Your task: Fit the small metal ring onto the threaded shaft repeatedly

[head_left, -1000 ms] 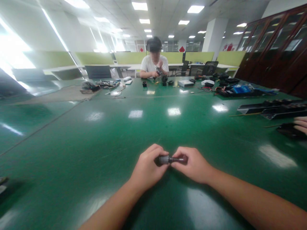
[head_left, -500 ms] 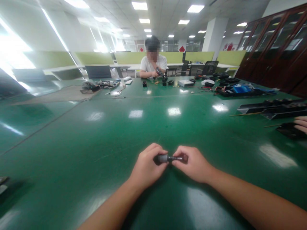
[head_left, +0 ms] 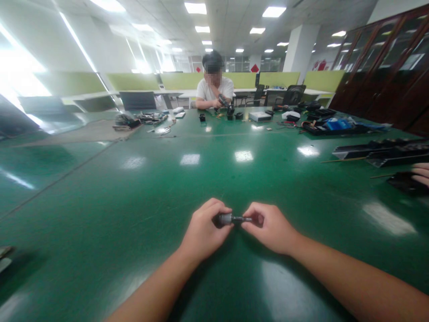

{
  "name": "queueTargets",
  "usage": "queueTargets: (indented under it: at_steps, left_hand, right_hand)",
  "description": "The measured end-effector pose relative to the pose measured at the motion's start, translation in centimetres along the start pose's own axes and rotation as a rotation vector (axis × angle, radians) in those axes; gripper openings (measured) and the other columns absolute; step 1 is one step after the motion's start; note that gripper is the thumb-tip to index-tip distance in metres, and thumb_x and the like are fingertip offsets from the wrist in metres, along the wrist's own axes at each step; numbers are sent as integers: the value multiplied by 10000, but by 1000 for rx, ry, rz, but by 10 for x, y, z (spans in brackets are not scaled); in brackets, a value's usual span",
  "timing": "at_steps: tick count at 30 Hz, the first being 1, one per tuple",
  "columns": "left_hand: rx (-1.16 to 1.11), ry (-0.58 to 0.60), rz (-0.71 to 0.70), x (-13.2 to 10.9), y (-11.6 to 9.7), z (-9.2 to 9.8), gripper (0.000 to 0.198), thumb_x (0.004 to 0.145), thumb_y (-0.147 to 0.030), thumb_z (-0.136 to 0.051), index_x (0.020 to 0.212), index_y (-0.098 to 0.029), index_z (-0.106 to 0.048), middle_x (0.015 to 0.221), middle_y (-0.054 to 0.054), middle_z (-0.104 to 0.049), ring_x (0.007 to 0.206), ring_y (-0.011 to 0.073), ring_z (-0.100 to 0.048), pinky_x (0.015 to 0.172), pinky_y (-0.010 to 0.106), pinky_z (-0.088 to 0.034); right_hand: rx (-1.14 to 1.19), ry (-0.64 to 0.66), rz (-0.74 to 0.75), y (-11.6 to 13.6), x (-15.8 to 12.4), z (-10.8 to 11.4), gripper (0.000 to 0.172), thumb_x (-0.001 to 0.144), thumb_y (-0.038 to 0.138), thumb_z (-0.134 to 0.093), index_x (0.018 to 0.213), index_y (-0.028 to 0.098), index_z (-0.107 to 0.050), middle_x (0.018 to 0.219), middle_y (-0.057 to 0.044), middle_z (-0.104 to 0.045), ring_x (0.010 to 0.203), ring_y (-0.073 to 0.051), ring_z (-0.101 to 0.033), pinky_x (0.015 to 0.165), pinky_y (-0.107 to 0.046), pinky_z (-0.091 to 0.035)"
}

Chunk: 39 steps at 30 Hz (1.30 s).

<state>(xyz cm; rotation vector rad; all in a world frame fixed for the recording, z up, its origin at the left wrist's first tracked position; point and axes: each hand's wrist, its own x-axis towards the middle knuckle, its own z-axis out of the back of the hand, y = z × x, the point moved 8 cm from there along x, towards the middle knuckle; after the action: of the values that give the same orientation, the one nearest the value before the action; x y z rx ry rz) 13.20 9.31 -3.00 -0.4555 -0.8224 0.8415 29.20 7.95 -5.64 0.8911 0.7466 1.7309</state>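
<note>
My left hand (head_left: pixel 208 223) is closed around the thick grey and black body of a small cylindrical tool (head_left: pixel 226 218), held level above the green table. From this body a thin dark shaft points to the right. The thumb and forefinger of my right hand (head_left: pixel 268 227) close around the shaft's far end. My palms and fingers hide parts of the tool, so its exact kind cannot be made out. A narrow gap separates my two hands.
The glossy green table (head_left: pixel 140 192) spreads in front of me. Across it a person (head_left: pixel 214 87) holds a dark power tool. Black metal channels (head_left: pixel 382 152) lie at the right, near another person's hand (head_left: pixel 421 173). Electronics and a blue-wrapped item (head_left: pixel 338 124) sit farther back.
My left hand and the tool have shifted slightly to the left and up. Less of the shaft's right end shows within my right hand's fingers.
</note>
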Motion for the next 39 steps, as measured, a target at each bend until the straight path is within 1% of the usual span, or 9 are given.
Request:
queueTargets:
  at_steps: [20,24,32,36,39]
  left_hand:
    - [15,-15,-11,1,2,4,160,743,-103,-701,874,-188,-666,887,35,-637,824,165,-607,733,279,-486]
    - [28,-18,-5,1,4,4,179,736,-94,-707,880,-191,-667,895,32,-638,832,163,-609,743,278,-487]
    - [56,-12,1,4,8,8,179,732,-82,-698,869,-189,-655,900,26,-637,848,164,-605,759,281,-478]
    - [86,-48,21,5,13,14,193,710,-81,-710,854,-186,-637,877,15,-638,819,166,-601,736,280,-470]
    - [106,-95,67,6,20,18,209,695,-110,-742,857,-185,-634,872,10,-650,815,171,-610,742,286,-476]
  right_hand:
    - [14,-16,-15,-1,1,2,15,769,165,-680,780,174,-674,644,22,-624,569,-121,-526,535,-221,-375]
    - [19,-15,-20,-3,2,1,19,771,169,-678,790,172,-676,645,20,-622,572,-122,-527,536,-221,-376]
    - [-17,-18,-33,-4,3,3,30,771,192,-685,791,170,-683,634,19,-622,561,-122,-531,535,-224,-383]
    - [-7,-20,-24,-4,2,2,49,768,206,-696,800,173,-681,651,12,-642,569,-127,-557,551,-229,-411]
    - [6,-11,-18,-4,1,1,55,768,207,-696,809,174,-681,664,7,-655,579,-131,-573,560,-232,-426]
